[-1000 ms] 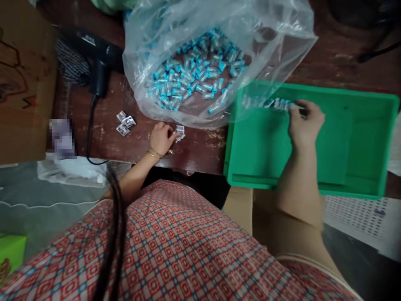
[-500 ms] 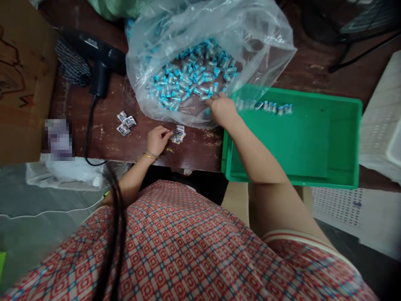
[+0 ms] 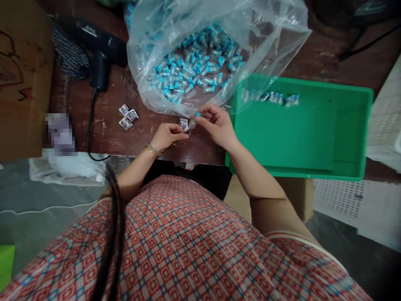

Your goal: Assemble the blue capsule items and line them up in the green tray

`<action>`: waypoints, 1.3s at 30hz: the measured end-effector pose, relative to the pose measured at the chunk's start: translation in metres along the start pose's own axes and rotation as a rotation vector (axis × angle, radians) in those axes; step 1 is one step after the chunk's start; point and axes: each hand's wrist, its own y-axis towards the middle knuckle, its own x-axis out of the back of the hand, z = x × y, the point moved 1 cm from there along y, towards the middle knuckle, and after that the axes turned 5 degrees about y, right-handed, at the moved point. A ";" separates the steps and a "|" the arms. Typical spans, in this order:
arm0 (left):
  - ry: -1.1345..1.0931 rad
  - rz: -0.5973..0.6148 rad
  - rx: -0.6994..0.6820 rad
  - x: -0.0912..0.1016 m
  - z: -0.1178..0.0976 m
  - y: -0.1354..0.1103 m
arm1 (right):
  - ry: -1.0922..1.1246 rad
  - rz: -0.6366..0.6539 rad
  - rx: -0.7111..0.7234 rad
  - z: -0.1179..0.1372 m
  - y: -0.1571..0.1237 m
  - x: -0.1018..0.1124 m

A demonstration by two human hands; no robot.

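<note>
My right hand (image 3: 217,127) pinches a small clear vial with a blue cap (image 3: 193,121), held tilted just above the table in front of the plastic bag. Close by on the left, my left hand (image 3: 171,136) has thumb and forefinger together on what looks like a small printed label (image 3: 186,130), partly hidden by the fingers. Behind those fingertips lies a little stack of printed labels (image 3: 183,122). Many more blue-capped vials (image 3: 188,69) lie loose inside the open clear plastic bag (image 3: 140,77). Several loose labels (image 3: 126,123) rest left of my left hand.
A green tray (image 3: 297,138) on the right holds a row of vials with printed wraps (image 3: 282,99) along its far side. A black heat gun (image 3: 99,62) with its cord lies at the left, beside a cardboard box (image 3: 23,83). A fan base (image 3: 354,42) stands back right.
My right hand has come out of the bag's mouth toward me, bringing a vial. My left hand has shifted right from the label stack, so both hands are now close together.
</note>
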 end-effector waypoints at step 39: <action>0.091 -0.066 -0.006 0.017 0.001 0.004 | -0.146 -0.084 0.087 -0.003 0.003 -0.019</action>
